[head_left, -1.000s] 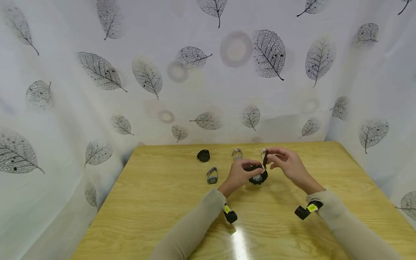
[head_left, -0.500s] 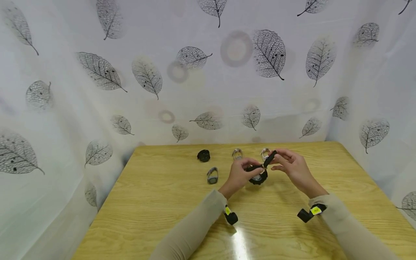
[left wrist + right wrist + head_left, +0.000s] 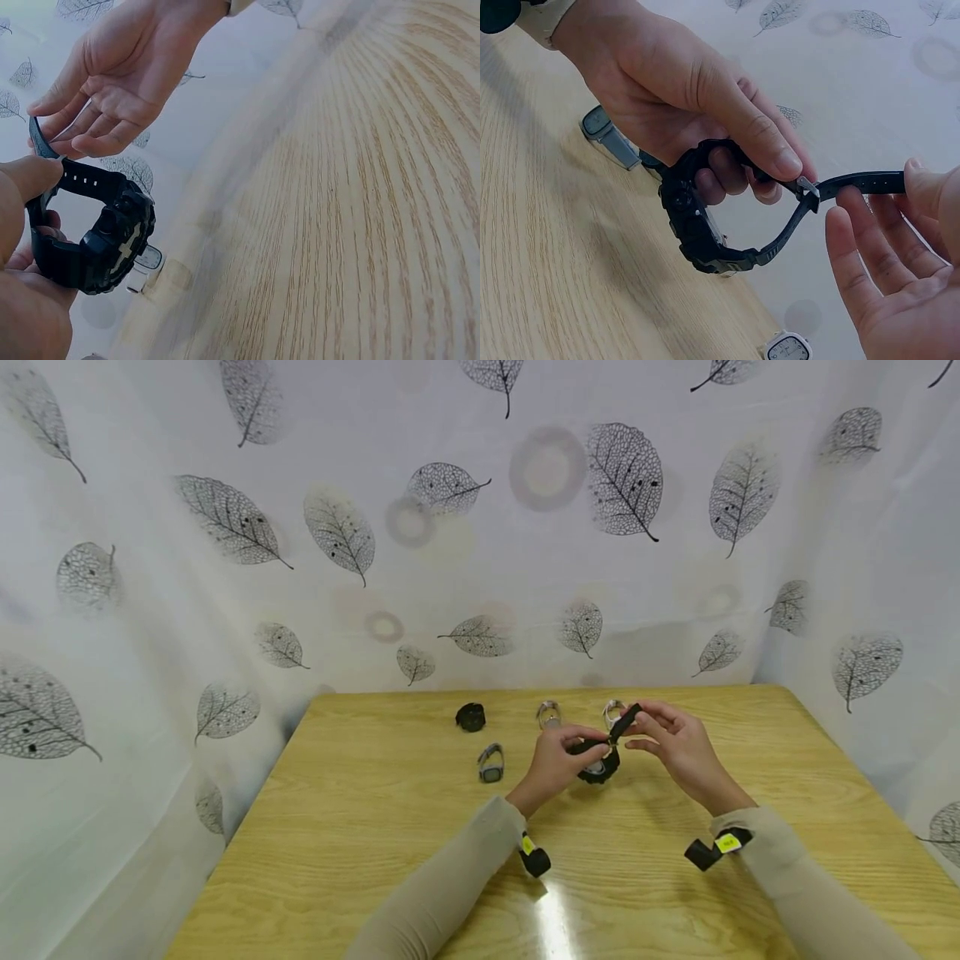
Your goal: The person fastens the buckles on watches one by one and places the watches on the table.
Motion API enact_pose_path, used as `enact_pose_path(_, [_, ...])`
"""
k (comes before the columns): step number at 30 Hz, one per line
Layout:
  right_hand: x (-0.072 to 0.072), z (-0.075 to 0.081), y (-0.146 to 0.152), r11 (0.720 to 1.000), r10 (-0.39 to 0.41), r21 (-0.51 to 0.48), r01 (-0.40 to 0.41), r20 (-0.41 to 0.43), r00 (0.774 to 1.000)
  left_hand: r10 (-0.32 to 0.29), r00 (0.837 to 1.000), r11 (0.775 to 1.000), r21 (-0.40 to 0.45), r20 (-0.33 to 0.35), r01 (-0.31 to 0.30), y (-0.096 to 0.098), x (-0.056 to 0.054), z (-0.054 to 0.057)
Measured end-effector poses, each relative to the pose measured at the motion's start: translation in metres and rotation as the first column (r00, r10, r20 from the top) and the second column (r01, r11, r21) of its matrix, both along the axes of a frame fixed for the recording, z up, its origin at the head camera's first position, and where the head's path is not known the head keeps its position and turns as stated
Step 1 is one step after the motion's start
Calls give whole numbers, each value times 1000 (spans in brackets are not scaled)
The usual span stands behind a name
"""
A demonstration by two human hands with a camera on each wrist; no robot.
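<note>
A black wristwatch (image 3: 600, 770) is held just above the table between my two hands, its strap threaded through the metal buckle (image 3: 808, 187) in a closed loop. My left hand (image 3: 555, 764) grips the strap, the thumb pressing beside the buckle and the fingers inside the loop. With thumb and fingers, my right hand (image 3: 678, 747) pinches the strap's free end (image 3: 877, 182), which sticks out past the buckle. In the left wrist view the chunky watch case (image 3: 120, 247) hangs with its dial facing away from the left palm; part of the dial is hidden.
Another black watch (image 3: 471, 717) and a grey watch (image 3: 491, 763) lie left of my hands on the wooden table (image 3: 337, 827). Toward the back edge are a pale watch (image 3: 549, 714) and a white one (image 3: 612, 714). A leaf-patterned curtain (image 3: 480, 568) surrounds the table.
My right hand has moved slightly to the right, drawing the strap's free end from nearly upright to slanting rightward. My left hand and the watch stay almost in place.
</note>
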State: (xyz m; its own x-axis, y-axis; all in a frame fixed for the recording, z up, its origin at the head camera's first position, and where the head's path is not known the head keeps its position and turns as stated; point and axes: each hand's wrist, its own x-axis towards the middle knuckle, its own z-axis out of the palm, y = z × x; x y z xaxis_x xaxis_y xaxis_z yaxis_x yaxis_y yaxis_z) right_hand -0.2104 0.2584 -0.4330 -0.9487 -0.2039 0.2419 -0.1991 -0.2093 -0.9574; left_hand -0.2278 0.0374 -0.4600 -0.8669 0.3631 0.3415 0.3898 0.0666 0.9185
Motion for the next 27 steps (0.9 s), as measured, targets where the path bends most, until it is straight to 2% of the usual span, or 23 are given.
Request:
enact_pose_path(7, [-1,0,-1,1000,1,6,-1,-10,1000,1,1000,1000,-12,-8,-1,-1,1,0])
enact_pose_path(17, [-3,-1,-2,997,2,83,0,-18,1000,8,1000,1000,-7,20,-8,0,0,-2])
enact_pose_path(27, [-3,2,-4,969,-26,243,37,-47,999,29,1000,997,-66,-9,-29,0,2,-5])
